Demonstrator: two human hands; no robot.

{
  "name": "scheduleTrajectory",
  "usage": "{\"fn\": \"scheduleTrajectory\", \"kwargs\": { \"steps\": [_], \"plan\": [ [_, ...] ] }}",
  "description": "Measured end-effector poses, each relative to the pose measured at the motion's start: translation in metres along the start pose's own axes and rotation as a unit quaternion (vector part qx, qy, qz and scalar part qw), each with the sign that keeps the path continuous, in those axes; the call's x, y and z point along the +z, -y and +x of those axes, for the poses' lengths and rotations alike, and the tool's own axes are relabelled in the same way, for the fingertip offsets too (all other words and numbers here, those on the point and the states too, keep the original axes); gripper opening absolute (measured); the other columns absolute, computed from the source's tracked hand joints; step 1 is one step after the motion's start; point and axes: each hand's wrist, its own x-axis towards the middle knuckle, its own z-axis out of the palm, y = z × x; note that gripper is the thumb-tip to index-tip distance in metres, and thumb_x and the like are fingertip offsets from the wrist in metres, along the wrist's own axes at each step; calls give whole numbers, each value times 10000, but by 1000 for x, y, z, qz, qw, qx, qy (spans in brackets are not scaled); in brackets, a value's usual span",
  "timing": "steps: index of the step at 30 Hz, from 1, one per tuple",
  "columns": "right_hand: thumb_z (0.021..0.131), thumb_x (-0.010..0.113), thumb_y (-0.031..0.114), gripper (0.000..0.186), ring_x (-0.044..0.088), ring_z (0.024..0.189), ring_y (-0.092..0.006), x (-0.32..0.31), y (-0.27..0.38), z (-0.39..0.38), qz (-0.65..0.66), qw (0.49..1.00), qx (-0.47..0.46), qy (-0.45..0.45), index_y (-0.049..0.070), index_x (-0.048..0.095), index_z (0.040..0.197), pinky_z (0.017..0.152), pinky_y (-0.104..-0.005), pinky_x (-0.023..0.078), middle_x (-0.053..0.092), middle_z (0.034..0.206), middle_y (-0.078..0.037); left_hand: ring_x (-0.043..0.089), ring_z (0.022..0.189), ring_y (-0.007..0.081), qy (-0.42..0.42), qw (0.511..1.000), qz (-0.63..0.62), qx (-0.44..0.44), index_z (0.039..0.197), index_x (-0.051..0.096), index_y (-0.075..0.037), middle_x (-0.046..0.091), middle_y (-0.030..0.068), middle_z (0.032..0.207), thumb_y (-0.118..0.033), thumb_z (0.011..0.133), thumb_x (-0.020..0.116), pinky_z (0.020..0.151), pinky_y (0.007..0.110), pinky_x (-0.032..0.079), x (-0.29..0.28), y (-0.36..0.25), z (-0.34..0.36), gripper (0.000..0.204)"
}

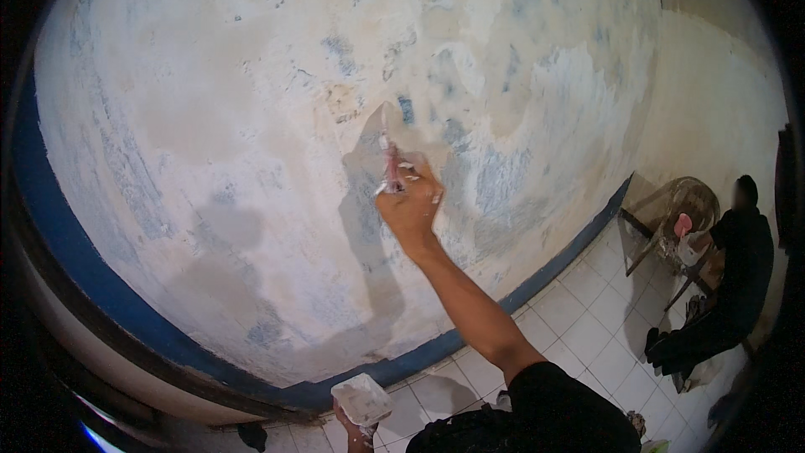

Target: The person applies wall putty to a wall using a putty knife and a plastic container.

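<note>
My right hand (412,201) is raised to the patchy white wall (210,101), its fingers closed around a putty knife (390,158). White paste smears the tool and my knuckles. The knife is seen nearly edge-on, so whether its tip touches the wall is hard to tell. Low in the view, my left hand (355,434) grips a pale, square-edged container (362,399) coated with white paste. Most of that hand's fingers are hidden beneath it. Damp-looking grey patches and bluish bare spots surround the knife on the wall.
A dark blue band (553,285) borders the wall's lower edge above a white tiled floor (587,331). To the right, a person in black (742,277) bends beside a round, stained stool (694,201) with a pink item (683,224) on it.
</note>
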Motion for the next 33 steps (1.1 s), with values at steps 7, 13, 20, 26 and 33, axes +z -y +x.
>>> {"fn": "scheduleTrajectory", "kwargs": {
  "steps": [7, 13, 20, 26, 33],
  "plan": [
    [588, 647, 39, 204, 585, 619, -338, 38, -41, 2, -110, 993, -44, -14, -64, 629, 764, 530, -417, 465, 589, 816, -188, 517, 1054, 320, 57, 994, 92, 27, 1189, 509, -134, 541, 90, 1176, -580, 785, 409, 893, 506, 409, 0, 6, 12, 610],
    [592, 645, 1, 304, 574, 596, -220, 14, 8, -43, -67, 982, -127, 125, -40, 616, 891, 511, -317, 454, 578, 680, -129, 509, 1063, 325, 54, 994, 94, -22, 1235, 481, -137, 533, 102, 1187, -601, 776, 409, 885, 508, 414, -16, -4, 29, 656],
    [587, 564, -46, 236, 561, 552, -249, -32, -29, 24, -84, 995, -9, -43, -77, 638, 809, 482, -303, 429, 575, 662, -136, 503, 1066, 334, 79, 976, 204, 10, 1270, 452, -140, 501, 111, 1227, -618, 776, 408, 870, 520, 423, -17, 0, 38, 689],
    [527, 621, -5, 376, 560, 526, -230, -4, -16, -28, -29, 994, -70, 78, -4, 628, 903, 496, -308, 451, 575, 685, -138, 523, 1042, 326, 24, 998, 57, -22, 1209, 501, -134, 550, 103, 1159, -607, 774, 423, 861, 512, 432, -4, 0, 16, 647],
    [584, 641, 34, 385, 594, 603, -296, -12, -35, 33, -79, 996, -1, 34, 22, 640, 968, 539, -377, 468, 605, 803, -145, 519, 1055, 325, 15, 999, 29, -17, 1191, 515, -140, 555, 91, 1157, -581, 777, 427, 893, 520, 414, 9, 2, 7, 612]
  ]
}}
